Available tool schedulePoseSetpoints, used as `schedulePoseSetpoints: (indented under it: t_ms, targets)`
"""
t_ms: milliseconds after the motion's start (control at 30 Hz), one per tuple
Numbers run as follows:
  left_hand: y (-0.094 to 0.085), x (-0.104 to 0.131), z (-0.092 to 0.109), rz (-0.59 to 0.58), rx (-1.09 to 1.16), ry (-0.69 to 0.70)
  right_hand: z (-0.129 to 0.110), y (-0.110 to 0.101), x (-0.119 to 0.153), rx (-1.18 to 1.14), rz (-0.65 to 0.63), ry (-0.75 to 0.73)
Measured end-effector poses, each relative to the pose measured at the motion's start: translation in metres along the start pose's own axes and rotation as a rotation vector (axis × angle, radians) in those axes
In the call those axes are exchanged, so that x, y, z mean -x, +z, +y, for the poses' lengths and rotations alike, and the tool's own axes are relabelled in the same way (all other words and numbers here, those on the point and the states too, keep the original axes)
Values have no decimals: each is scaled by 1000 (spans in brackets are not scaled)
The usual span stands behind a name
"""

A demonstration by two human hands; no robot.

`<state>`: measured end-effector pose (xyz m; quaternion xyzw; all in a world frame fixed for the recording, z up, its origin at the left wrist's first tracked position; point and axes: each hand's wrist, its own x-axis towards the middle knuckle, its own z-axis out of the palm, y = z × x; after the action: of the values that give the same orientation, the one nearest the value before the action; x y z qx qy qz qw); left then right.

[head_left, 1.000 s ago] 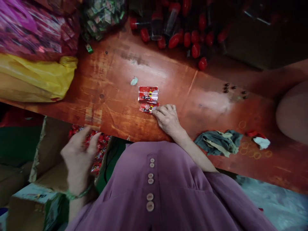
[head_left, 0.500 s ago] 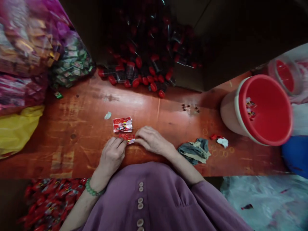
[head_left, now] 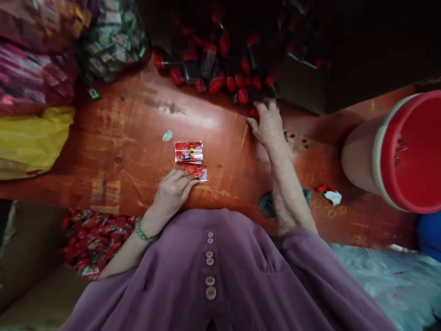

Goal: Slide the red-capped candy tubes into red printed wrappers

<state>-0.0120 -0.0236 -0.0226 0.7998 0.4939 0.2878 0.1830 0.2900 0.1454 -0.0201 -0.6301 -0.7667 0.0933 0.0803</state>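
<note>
My left hand (head_left: pixel 172 191) lies on the wooden table with its fingers pressed together on a small red printed wrapper (head_left: pixel 200 173). Just beyond it is a stack of similar red wrappers (head_left: pixel 189 152) with shiny edges. Farther out to the right, my right hand (head_left: pixel 268 122) reaches to the front of a heap of small clear bottles with red caps (head_left: pixel 216 84). Between its thumb and fingers shows a red cap (head_left: pixel 254 112); the rest of that bottle is hidden. A green bead bracelet (head_left: pixel 140 230) circles my left wrist.
Small dark beads (head_left: pixel 292 135) lie right of my right hand. A grey cloth (head_left: pixel 267 205) is partly under my right forearm. At right stands a bucket with a red basin (head_left: pixel 413 151); at left are a yellow bag (head_left: pixel 34 142) and bags of packets. Red packets (head_left: pixel 99 234) fill a box below.
My right hand has left the wrapper and moved forward and right to the red-capped bottles. My left hand stays at the wrapper. The view has shifted.
</note>
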Motion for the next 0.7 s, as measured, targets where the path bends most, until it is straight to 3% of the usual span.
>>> schedulePoseSetpoints:
  t_ms: [167,300,400,533,700]
  targets:
    - [2,0,2,-6,15,-61,-32,0,29,-27,-31,15]
    - [6,1,2,75,-6,-50,-77,-4,72,-43,-117,41]
    - [9,1,0,122,-23,-59,-96,-13,104,-83,-220,22]
    - [7,1,0,107,16,-88,-94,-36,122,-191,-294,-72]
    - [0,1,3,7,88,-117,-75,-45,112,-87,-255,-189]
